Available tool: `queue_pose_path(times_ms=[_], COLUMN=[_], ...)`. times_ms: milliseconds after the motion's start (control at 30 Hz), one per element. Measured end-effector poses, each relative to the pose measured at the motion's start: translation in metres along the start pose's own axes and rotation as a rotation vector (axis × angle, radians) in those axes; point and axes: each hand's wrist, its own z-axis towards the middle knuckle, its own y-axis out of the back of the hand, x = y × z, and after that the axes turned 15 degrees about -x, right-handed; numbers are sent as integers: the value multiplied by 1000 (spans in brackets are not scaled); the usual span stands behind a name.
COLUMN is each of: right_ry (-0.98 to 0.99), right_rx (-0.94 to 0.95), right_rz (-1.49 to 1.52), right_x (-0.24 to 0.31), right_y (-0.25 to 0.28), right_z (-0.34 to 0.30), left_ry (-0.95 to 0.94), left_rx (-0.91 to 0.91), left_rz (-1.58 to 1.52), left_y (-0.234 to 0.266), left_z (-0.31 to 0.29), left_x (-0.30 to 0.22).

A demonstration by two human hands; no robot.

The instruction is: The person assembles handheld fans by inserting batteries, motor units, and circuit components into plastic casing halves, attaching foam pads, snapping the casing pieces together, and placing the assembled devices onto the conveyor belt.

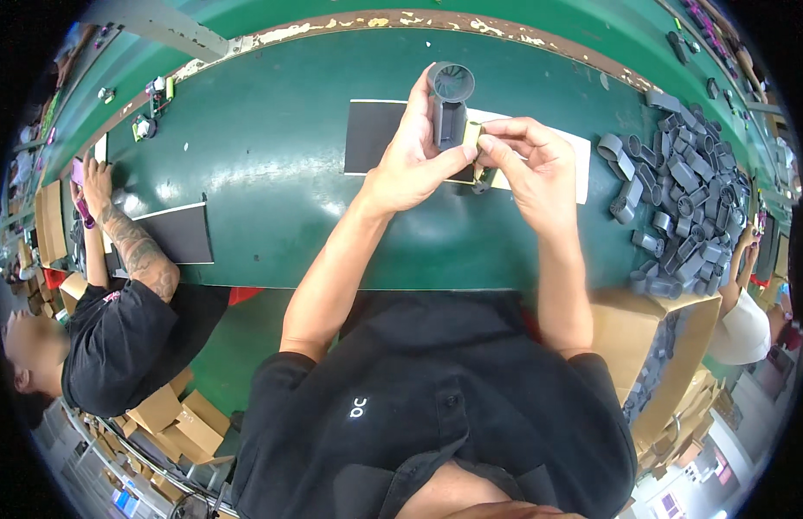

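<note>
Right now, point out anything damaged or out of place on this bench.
The bench's far edge has patchy, flaking paint, so it looks damaged. The gray parts at right lie jumbled, overlapping at odd angles.

1. Here's the bare left hand (410,169), out ahead of the chest, palm turned inward, its fingers (419,100) pointing away from the body in a clasp.
2. And the left thumb (446,164) stretches across to the right, its tip just beside the other hand's fingertips!
3. Over to the bare right hand (537,169): thumb and index finger drawn together in a fine pinch, back of the hand partly uppermost.
4. The bare left forearm (339,268) slants inward from a short black left sleeve (276,372).
5. The bare right forearm (563,285) runs almost straight ahead from a short black right sleeve (596,381), hand angling left at the wrist.
</note>
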Motion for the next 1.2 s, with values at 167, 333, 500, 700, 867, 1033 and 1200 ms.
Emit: queue_pose_path(times_ms=[167, 333, 500, 700, 867, 1033, 1200], right_ry=[-49, -182, -79, 63, 76, 151, 170], right_rx=[6, 58, -3, -96, -142, -143, -111], right_rz=[-12, 58, -63, -142, -160, -220, -289], right_x=[5, 9, 8, 6, 9, 14, 21], right_y=[-1, -7, -11, -13, -12, -15, -15], right_z=[0, 3, 4, 2, 0, -2, -4], left_ry=[34, -59, -24, 47, -41, 103, 81], left_rx=[11, -44, -58, 18, 54, 79, 79], left_rz=[3, 51, 41, -5, 45, -16, -1], left_y=[-6, -4, -6, -1, -8, -2, -2], left_z=[-3, -3, -3, -6, -11, -11, -11], left_x=[-1, 11, 5, 11, 7, 5, 2])
